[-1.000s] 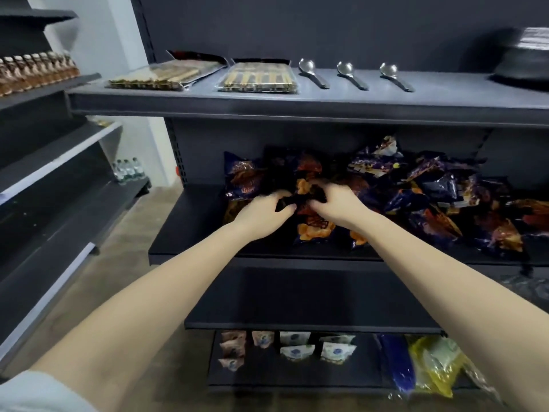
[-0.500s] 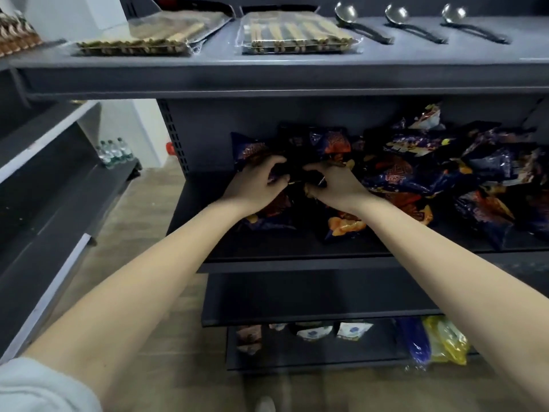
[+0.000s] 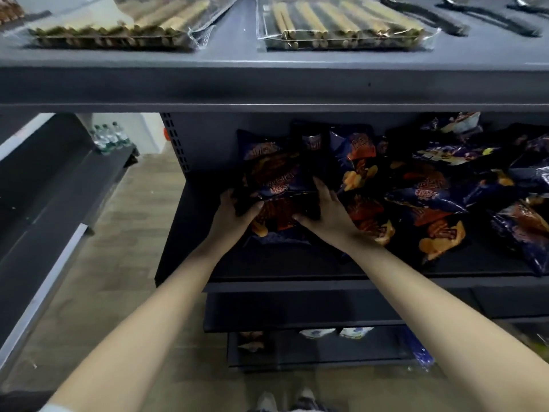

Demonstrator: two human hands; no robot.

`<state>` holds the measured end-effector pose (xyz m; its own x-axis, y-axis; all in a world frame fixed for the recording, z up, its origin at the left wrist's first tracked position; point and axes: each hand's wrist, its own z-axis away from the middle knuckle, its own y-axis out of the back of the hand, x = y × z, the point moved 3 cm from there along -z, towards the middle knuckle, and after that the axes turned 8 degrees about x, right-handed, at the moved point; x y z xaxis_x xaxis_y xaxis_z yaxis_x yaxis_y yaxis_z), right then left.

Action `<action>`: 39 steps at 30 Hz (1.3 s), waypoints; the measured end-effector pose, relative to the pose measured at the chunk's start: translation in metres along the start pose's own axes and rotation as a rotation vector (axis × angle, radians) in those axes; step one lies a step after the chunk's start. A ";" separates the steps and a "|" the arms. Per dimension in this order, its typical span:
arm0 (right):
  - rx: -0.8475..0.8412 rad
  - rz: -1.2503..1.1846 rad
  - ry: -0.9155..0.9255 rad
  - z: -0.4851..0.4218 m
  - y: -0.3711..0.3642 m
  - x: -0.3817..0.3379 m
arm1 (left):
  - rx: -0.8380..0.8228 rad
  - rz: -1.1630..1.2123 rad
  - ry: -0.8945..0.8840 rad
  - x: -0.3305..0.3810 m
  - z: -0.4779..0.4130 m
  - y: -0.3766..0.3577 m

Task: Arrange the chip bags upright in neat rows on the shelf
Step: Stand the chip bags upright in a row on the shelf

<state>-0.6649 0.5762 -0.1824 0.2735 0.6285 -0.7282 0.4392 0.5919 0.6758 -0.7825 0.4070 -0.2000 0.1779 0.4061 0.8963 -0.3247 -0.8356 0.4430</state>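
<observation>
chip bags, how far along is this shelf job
Early. Done: a few upright bags look stood along the back at the left end of the shelf. In hand: the left hand and right hand grip one front bag by its sides. To do: the jumbled pile further right, lying flat or tilted.
</observation>
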 end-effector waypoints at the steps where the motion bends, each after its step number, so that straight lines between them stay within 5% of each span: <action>1: 0.020 -0.022 -0.026 -0.002 -0.004 0.001 | -0.002 0.024 0.051 -0.005 0.001 -0.005; 11: 0.082 -0.211 -0.089 0.005 -0.025 0.007 | -0.019 0.036 0.157 -0.018 0.003 -0.023; 14: 0.098 -0.229 -0.109 0.009 -0.022 0.010 | -0.153 -0.008 0.127 -0.018 0.004 -0.011; 17: 0.054 -0.247 -0.152 0.014 -0.019 0.014 | -0.276 -0.033 0.100 -0.016 0.012 -0.001; 22: -0.075 -0.216 -0.194 0.013 -0.014 0.020 | -0.253 -0.018 0.142 -0.021 0.021 0.015; 29: -0.153 -0.265 -0.230 0.002 -0.005 0.025 | -0.083 -0.137 0.071 -0.015 0.022 0.033; 35: -0.302 -0.110 -0.069 -0.010 0.024 -0.002 | 0.356 0.028 -0.239 0.039 0.026 0.052; 39: -0.310 0.014 0.136 -0.007 0.042 -0.025 | -0.049 -0.002 -0.290 0.077 0.022 0.039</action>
<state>-0.6591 0.5890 -0.1355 0.1521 0.6870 -0.7105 0.1492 0.6947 0.7037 -0.7609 0.3978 -0.1138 0.4347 0.2792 0.8562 -0.3673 -0.8131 0.4516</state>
